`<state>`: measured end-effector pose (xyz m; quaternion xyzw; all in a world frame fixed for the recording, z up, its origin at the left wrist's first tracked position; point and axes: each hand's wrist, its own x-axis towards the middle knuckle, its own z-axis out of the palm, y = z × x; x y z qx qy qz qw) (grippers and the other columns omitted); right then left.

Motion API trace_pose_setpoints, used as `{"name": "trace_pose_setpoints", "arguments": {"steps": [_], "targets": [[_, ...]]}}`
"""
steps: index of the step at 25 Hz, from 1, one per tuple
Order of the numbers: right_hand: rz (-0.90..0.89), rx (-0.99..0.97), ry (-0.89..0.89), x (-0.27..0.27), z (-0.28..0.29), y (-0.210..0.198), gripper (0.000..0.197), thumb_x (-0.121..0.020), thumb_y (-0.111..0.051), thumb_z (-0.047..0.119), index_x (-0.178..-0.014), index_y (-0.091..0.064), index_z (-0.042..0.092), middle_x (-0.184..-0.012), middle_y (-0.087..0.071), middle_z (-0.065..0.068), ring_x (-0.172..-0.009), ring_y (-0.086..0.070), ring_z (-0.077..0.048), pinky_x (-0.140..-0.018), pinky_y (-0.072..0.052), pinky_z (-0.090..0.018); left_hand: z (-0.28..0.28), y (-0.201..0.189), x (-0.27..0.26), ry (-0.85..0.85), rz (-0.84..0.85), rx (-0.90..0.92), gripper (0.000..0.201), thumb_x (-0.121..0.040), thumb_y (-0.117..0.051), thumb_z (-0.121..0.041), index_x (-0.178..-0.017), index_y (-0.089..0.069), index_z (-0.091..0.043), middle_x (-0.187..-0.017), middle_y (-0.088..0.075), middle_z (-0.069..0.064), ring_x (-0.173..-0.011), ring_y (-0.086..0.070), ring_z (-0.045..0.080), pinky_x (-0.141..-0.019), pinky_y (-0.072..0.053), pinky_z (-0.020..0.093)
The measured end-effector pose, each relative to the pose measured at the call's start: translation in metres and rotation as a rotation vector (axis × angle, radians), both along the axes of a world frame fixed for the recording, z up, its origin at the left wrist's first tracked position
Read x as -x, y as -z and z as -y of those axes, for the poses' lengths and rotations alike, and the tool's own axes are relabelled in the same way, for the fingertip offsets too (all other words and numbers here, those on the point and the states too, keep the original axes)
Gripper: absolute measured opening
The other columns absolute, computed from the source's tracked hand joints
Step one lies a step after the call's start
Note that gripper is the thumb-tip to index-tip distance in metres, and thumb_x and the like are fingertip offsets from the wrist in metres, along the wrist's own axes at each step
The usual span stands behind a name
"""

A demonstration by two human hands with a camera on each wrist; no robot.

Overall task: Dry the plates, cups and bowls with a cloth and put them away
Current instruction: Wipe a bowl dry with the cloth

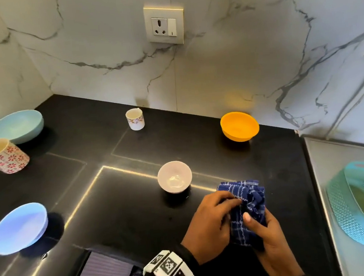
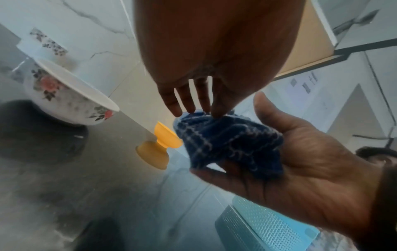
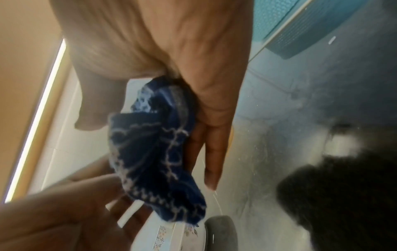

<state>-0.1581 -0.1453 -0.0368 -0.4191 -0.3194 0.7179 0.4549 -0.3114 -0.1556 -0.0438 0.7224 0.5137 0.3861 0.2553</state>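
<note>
A blue checked cloth [image 1: 247,202] is bunched between both hands just above the black counter [image 1: 117,209], near its front right. My left hand [image 1: 214,218] pinches the cloth's left side with curled fingers. My right hand [image 1: 265,231] cups it from below with the thumb pressed on top. In the left wrist view the left fingertips [image 2: 201,100] touch the top of the cloth [image 2: 227,144], which lies in the right palm [image 2: 300,161]. In the right wrist view the cloth [image 3: 154,152] hangs from the right hand [image 3: 204,84]. A white floral bowl [image 1: 174,177] stands just left of the hands.
An orange bowl [image 1: 239,126] and a small floral cup [image 1: 135,119] stand by the marble wall. A pale blue bowl [image 1: 16,127], a red-flowered mug [image 1: 4,155] and a blue bowl [image 1: 19,228] stand at the left. A teal mesh basket [image 1: 363,205] sits in the sink, right.
</note>
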Motion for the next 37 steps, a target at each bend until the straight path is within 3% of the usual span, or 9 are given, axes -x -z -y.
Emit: {"name": "trace_pose_setpoints", "arguments": {"steps": [6, 9, 13, 20, 23, 27, 29, 33, 37], "targets": [[0.162, -0.017, 0.051, -0.003, 0.004, 0.019, 0.103, -0.013, -0.097, 0.041, -0.105, -0.067, 0.005, -0.097, -0.073, -0.018, -0.089, -0.07, -0.035, -0.074, -0.057, -0.043, -0.015, -0.015, 0.045, -0.077, 0.091, 0.034, 0.035, -0.083, -0.062, -0.006, -0.117, -0.067, -0.015, -0.129, -0.061, -0.002, -0.123, -0.052, 0.006, -0.105, -0.043, 0.037], [0.184, -0.023, 0.059, -0.014, 0.007, 0.024, 0.104, -0.012, -0.096, 0.045, -0.105, -0.068, 0.008, -0.098, -0.073, -0.014, -0.09, -0.071, -0.031, -0.08, -0.055, -0.047, -0.038, -0.003, 0.09, -0.463, -0.093, 0.271, 0.093, -0.071, -0.082, -0.043, -0.147, -0.033, -0.023, -0.158, -0.021, 0.005, -0.145, -0.025, 0.021, -0.117, -0.028, 0.045], [0.208, -0.094, 0.066, -0.022, 0.01, 0.021, 0.101, -0.014, -0.096, 0.047, -0.103, -0.069, 0.008, -0.096, -0.074, -0.012, -0.089, -0.071, -0.027, -0.075, -0.06, -0.037, -0.054, 0.021, 0.113, -0.491, -0.346, 0.592, 0.141, -0.054, -0.082, -0.068, -0.154, 0.01, -0.031, -0.162, 0.018, 0.008, -0.15, 0.0, 0.034, -0.118, -0.017, 0.055], [0.26, -0.141, 0.053, -0.031, 0.017, 0.023, 0.079, -0.036, -0.098, 0.031, -0.104, -0.068, 0.006, -0.097, -0.074, -0.014, -0.096, -0.07, -0.033, -0.082, -0.058, -0.04, -0.094, 0.023, 0.107, -0.383, -0.483, 0.661, 0.135, -0.062, -0.082, -0.059, -0.153, 0.014, -0.032, -0.163, 0.002, 0.01, -0.147, -0.01, 0.039, -0.115, -0.024, 0.054], [0.259, -0.146, 0.121, -0.035, 0.021, 0.015, 0.067, -0.041, -0.097, 0.027, -0.099, -0.068, 0.01, -0.09, -0.076, -0.006, -0.091, -0.071, -0.025, -0.071, -0.058, -0.028, -0.094, 0.012, 0.105, -0.398, -0.228, 0.688, 0.134, -0.053, -0.085, -0.054, -0.155, -0.004, -0.025, -0.151, -0.029, 0.012, -0.134, -0.036, 0.034, -0.108, -0.037, 0.045], [0.252, -0.142, 0.227, -0.041, 0.021, 0.006, 0.052, -0.05, -0.093, 0.021, -0.098, -0.073, 0.017, -0.092, -0.076, 0.003, -0.09, -0.071, -0.017, -0.089, -0.051, -0.044, -0.062, -0.013, 0.094, -0.226, 1.031, 0.824, 0.113, -0.032, -0.09, -0.059, -0.13, -0.056, -0.016, -0.117, -0.063, 0.014, -0.097, -0.062, 0.027, -0.081, -0.053, 0.042], [0.208, -0.164, 0.256, -0.038, 0.022, -0.001, 0.073, -0.031, -0.097, 0.046, -0.099, -0.075, 0.031, -0.103, -0.074, -0.002, -0.098, -0.069, -0.021, -0.097, -0.046, -0.051, -0.04, -0.018, 0.085, -0.136, 1.301, 0.861, 0.097, -0.044, -0.089, -0.058, -0.127, -0.062, -0.015, -0.116, -0.064, 0.02, -0.095, -0.063, 0.035, -0.084, -0.052, 0.055], [0.11, -0.265, 0.164, -0.022, 0.018, -0.028, 0.077, -0.035, -0.092, 0.058, -0.107, -0.07, 0.039, -0.114, -0.07, -0.002, -0.106, -0.067, -0.022, -0.094, -0.048, -0.05, -0.016, -0.027, 0.053, -0.163, 1.086, 0.795, 0.087, -0.048, -0.085, -0.058, -0.123, -0.063, -0.019, -0.118, -0.065, 0.014, -0.099, -0.066, 0.029, -0.078, -0.057, 0.051], [0.067, -0.268, 0.08, -0.001, 0.016, -0.043, 0.088, -0.037, -0.09, 0.059, -0.115, -0.065, 0.026, -0.115, -0.07, -0.004, -0.105, -0.067, -0.023, -0.085, -0.055, -0.038, -0.005, -0.029, 0.029, -0.188, 0.694, 0.616, 0.111, -0.046, -0.082, -0.071, -0.14, -0.043, -0.028, -0.137, -0.052, 0.002, -0.119, -0.058, 0.02, -0.101, -0.05, 0.046]]}}
